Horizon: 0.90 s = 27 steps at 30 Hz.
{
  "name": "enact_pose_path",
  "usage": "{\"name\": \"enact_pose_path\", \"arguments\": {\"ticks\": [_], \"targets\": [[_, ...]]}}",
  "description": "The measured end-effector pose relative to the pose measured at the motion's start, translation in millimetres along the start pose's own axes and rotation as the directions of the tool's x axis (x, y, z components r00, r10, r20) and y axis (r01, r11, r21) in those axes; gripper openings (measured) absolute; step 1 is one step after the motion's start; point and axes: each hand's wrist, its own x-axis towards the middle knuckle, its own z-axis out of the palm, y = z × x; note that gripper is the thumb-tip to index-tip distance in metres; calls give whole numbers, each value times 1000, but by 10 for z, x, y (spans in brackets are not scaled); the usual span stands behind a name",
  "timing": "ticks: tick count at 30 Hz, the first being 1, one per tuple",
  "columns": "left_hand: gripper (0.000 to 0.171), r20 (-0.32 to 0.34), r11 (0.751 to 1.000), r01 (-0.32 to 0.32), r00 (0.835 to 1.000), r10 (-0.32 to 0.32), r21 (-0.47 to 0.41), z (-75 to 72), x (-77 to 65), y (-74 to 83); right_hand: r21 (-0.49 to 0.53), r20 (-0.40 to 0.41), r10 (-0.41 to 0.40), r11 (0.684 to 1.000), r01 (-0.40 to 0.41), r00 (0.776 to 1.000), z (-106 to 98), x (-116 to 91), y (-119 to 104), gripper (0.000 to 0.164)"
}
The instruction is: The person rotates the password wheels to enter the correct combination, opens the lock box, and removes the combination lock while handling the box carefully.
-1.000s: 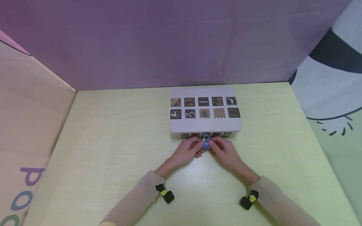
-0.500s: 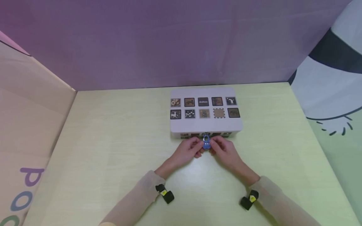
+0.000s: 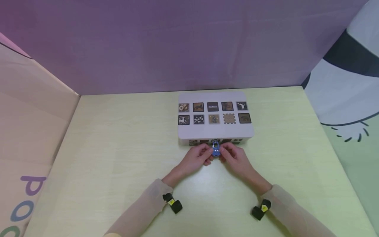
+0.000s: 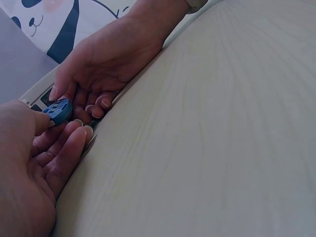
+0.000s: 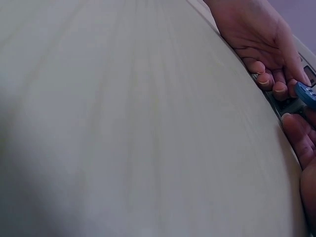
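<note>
A small blue combination padlock point(image 3: 215, 151) hangs at the front of a white box point(image 3: 214, 130), its shackle up at the latch. My left hand point(image 3: 194, 158) pinches the padlock's left side between thumb and fingers. On the opposite side, my right hand point(image 3: 237, 160) holds its right edge with thumb and fingertips. The dials face up between the two thumbs. In the left wrist view the padlock point(image 4: 60, 112) sits between both hands, tilted. Only part of the padlock point(image 5: 306, 95) shows in the right wrist view. Whether the shackle is locked I cannot tell.
The box, with small square pictures on its lid, stands near the back of a pale wooden table point(image 3: 124, 138). Behind it rises a purple wall panel point(image 3: 165, 49). Printed panels flank the table on both sides. Each wrist wears a black camera strap.
My right thumb has shifted slightly right, uncovering more of the padlock's dials. The left hand and the box have stayed in place.
</note>
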Motion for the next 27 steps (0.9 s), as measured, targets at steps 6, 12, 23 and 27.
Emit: {"name": "enact_pose_path", "arguments": {"ticks": [6, 12, 23, 27], "targets": [[23, 1, 1000, -5, 1000, 5, 2, -1, 5, -7, 2, -3, 3, 1000, -3, 1000, -4, 3, -2, 16], [22, 2, 1000, -6, 1000, 6, 7, -4, 6, -5, -2, -5, -5, 1000, 5, 1000, -5, 6, -2, 16], [23, 4, 1000, -14, 1000, 14, 16, -2, 0, -10, -6, -9, -26, 1000, 26, 1000, -1, 6, 14, 14], [23, 3, 1000, -14, 1000, 14, 12, -2, -2, -10, -2, -7, -33, 999, 33, 999, -2, 7, 23, 14]]}}
